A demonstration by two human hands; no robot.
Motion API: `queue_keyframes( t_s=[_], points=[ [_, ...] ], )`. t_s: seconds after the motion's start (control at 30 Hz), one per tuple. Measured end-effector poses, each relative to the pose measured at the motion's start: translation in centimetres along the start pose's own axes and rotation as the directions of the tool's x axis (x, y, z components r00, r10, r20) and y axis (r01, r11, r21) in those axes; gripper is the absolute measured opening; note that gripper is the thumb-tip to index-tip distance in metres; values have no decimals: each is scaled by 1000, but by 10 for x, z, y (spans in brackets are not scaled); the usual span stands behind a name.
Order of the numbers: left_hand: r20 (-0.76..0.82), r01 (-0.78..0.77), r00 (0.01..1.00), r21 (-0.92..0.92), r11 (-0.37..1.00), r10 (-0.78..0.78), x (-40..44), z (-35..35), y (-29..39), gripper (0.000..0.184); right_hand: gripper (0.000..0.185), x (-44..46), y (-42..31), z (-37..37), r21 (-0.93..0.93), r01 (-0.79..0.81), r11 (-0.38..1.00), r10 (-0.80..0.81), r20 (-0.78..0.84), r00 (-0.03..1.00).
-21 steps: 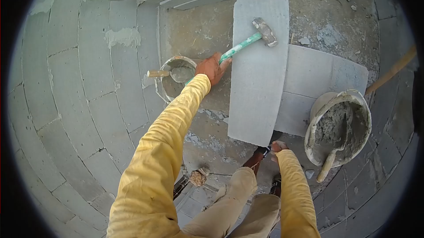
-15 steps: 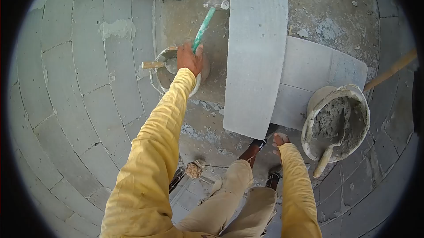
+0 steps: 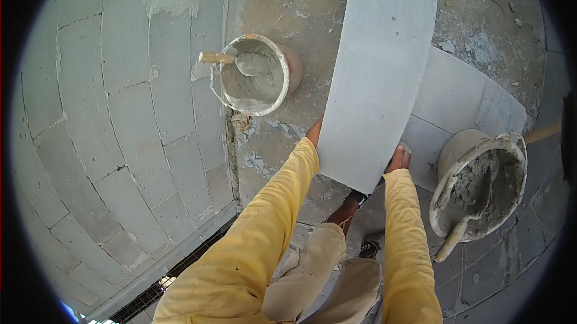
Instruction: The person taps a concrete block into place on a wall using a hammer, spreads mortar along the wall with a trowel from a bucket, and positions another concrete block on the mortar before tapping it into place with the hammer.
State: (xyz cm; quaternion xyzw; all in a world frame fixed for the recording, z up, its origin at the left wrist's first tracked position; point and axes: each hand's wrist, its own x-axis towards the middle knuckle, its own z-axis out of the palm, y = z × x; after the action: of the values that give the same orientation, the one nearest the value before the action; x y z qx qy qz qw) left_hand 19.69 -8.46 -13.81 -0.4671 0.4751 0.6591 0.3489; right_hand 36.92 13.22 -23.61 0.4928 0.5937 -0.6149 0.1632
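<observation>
"So, the hold?"
"Left hand (image 3: 314, 132), right hand (image 3: 400, 158) at opposite long edges of the aerated-concrete block (image 3: 378, 78); fingers (image 3: 406, 154) mostly hidden, grip can't be told."
"Block where?"
"Between far mortar bucket (image 3: 294, 70) and near mortar bucket (image 3: 455, 145)."
"Step?"
"Probably taking hold; any shift would call for even two-sided support."

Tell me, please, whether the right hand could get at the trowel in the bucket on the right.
Probably yes: the trowel handle juts uncovered over the rim of the bucket, though the right hand would first have to leave the block.
</observation>
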Motion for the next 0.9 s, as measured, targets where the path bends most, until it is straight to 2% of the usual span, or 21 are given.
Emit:
queue_keyframes(
  t_s=[0.07,0.1,0.17,0.2,0.27,0.3,0.33,0.37,0.4,0.43,0.47,0.5,0.53,0.57,0.6,0.63,0.67,0.73,0.9],
  points=[
    [113,-34,993,53,998,28,-20,15,1,70,68,-7,-14,6,207,68,976,-45,-114,993],
    [148,-53,988,83,995,40,-29,23,3,70,70,-28,-48,16,526,29,850,32,-107,994],
    [189,-74,981,108,991,52,-49,33,8,71,81,-51,-88,6,529,-71,845,84,1,997],
    [186,-71,981,120,990,48,-66,34,10,72,85,-52,-69,5,568,-64,820,46,45,998],
    [164,-40,986,125,991,19,-100,34,15,74,95,-69,-60,-11,467,-28,884,-43,141,989],
    [133,-51,991,138,989,32,-122,36,13,73,102,-84,-78,-22,317,18,948,-82,189,978],
    [106,-67,993,152,986,52,-144,39,10,72,112,-112,-121,-39,245,-115,963,55,238,970],
    [129,-79,990,141,987,61,-184,60,15,72,121,-129,-142,-51,260,-153,953,88,245,966],
    [178,-23,984,76,997,9,-202,53,7,70,124,-133,-140,-64,165,-157,974,106,282,953],
    [153,71,984,107,992,-87,-244,70,14,64,125,-149,-148,-76,240,-213,947,124,337,933],
    [140,59,987,115,992,-75,-272,76,11,57,124,-156,-134,-88,221,-205,954,108,387,916],
    [165,98,980,108,989,-115,-295,77,8,55,123,-179,-153,-104,185,-211,960,123,398,909],
    [187,142,969,108,984,-160,-320,83,13,54,121,-191,-154,-122,39,-229,973,194,406,893],
    [197,205,956,80,975,-218,-344,89,19,54,119,-190,-128,-130,66,-221,973,166,465,870],
    [209,269,938,59,961,-275,-373,96,27,53,123,-210,-158,-145,76,-230,970,145,576,805],
    [268,195,935,165,967,-234,-390,99,31,61,126,-247,-214,-162,106,-234,966,109,656,747],
    [325,108,926,260,960,-192,-405,104,36,68,128,-284,-271,-180,24,-286,958,216,594,775],
    [389,53,904,312,949,-178,-435,115,52,71,117,-303,-306,-178,-92,-194,977,212,563,799],
    [487,56,863,170,984,-134,-482,133,62,77,90,-336,-423,-177,-364,130,922,116,583,804]
  ],
)
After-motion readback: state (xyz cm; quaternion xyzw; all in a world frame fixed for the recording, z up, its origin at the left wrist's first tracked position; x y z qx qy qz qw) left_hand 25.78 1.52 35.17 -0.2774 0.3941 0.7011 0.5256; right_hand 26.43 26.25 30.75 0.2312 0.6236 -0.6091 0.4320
